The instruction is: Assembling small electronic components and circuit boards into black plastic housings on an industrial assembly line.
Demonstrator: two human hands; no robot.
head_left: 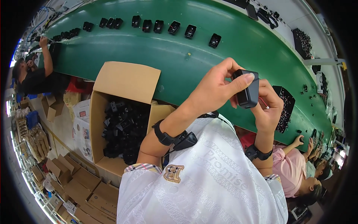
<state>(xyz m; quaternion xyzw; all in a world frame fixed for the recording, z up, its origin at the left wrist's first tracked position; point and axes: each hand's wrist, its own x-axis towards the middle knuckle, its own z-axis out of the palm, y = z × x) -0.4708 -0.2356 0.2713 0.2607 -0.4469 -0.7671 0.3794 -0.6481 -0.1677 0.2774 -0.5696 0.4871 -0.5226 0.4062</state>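
Observation:
A small black plastic housing (248, 92) with rounded edges is held up between my two hands, over the near edge of the green table. Across its top lies the thumb of my left hand (218, 87), whose fingers curl around the far side. My right hand (269, 104) grips it from the right and below, its fingers bent behind the piece. Close to the right fingers shows a short red wire (263, 102); where it leads is hidden. Below and left of my hands, an open cardboard box (97, 128) holds a heap of black plastic parts (125, 130).
Along the far side of the green table (175, 52) stand several black housings (174, 27) in a row. A black tray (285, 108) of small parts lies right of my hands. Co-workers sit at the far left (33, 80) and lower right (289, 168). Flattened cartons (84, 186) cover the floor.

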